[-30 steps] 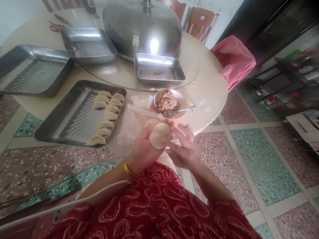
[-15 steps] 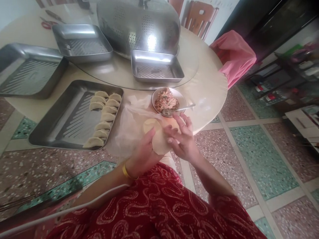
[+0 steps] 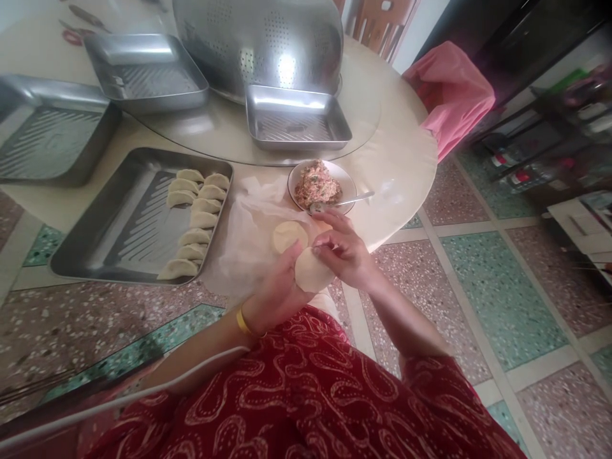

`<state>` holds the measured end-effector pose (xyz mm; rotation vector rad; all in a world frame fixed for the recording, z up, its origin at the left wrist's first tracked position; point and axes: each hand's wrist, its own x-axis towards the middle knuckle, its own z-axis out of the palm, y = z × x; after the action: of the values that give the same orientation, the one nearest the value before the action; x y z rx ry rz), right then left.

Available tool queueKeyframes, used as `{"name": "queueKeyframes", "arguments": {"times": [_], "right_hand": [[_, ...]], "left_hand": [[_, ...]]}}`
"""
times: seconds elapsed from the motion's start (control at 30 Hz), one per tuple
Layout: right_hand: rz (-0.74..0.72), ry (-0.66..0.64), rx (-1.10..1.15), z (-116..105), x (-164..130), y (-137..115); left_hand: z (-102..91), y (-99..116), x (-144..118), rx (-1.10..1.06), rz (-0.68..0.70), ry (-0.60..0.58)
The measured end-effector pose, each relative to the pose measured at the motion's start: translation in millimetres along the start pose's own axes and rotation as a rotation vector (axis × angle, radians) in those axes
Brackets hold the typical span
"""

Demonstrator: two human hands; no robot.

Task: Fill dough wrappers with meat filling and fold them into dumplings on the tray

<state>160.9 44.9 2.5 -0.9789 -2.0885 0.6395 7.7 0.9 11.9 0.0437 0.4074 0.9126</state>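
Observation:
A round, pale dumpling wrapper point(image 3: 313, 271) lies across my left hand point(image 3: 277, 287), the thumb over its edge. My right hand point(image 3: 347, 255) pinches the wrapper's far right edge between thumb and forefinger, its other fingers stretched toward the bowl. Just beyond, a white bowl point(image 3: 351, 180) holds a mound of minced filling point(image 3: 316, 183), and a metal spoon point(image 3: 356, 199) rests in it, handle to the right. More round wrappers point(image 3: 289, 237) lie on thin, whitish plastic sheeting point(image 3: 243, 236) beside my left hand. Several folded dumplings point(image 3: 203, 220) line the right side of a metal tray point(image 3: 129, 255).
Other metal trays stand at the far left point(image 3: 52, 143), back left point(image 3: 148, 80) and behind the bowl point(image 3: 299, 118). A large perforated metal dome point(image 3: 268, 44) sits on the glass turntable point(image 3: 215, 137). Red-handled scissors point(image 3: 72, 37) lie at the back left. A pink cloth point(image 3: 454, 95) hangs right of the table.
My right hand's spread fingers have come in and closed on the wrapper's edge. My left hand still supports the wrapper. The whole view has shifted slightly.

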Motion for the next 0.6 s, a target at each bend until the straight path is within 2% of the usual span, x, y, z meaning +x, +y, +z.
{"name": "queueKeyframes", "arguments": {"times": [0.17,0.27,0.33,0.5,0.6], "right_hand": [[-0.017,0.073,-0.072,1,-3,2],[-0.196,0.167,-0.186,5,-12,-3],[-0.320,0.184,-0.250,9,-21,-7],[-0.303,0.005,-0.397,13,-39,-15],[-0.279,-0.002,-0.401,11,-43,-14]], "left_hand": [[3.5,2,-1,-0.059,0.016,0.029],[4.7,7,-3,-0.088,0.014,0.038],[5.2,10,-4,-0.091,0.033,0.014],[7.2,14,-6,-0.089,0.023,-0.020],[6.5,14,-6,-0.069,0.038,-0.007]]}}
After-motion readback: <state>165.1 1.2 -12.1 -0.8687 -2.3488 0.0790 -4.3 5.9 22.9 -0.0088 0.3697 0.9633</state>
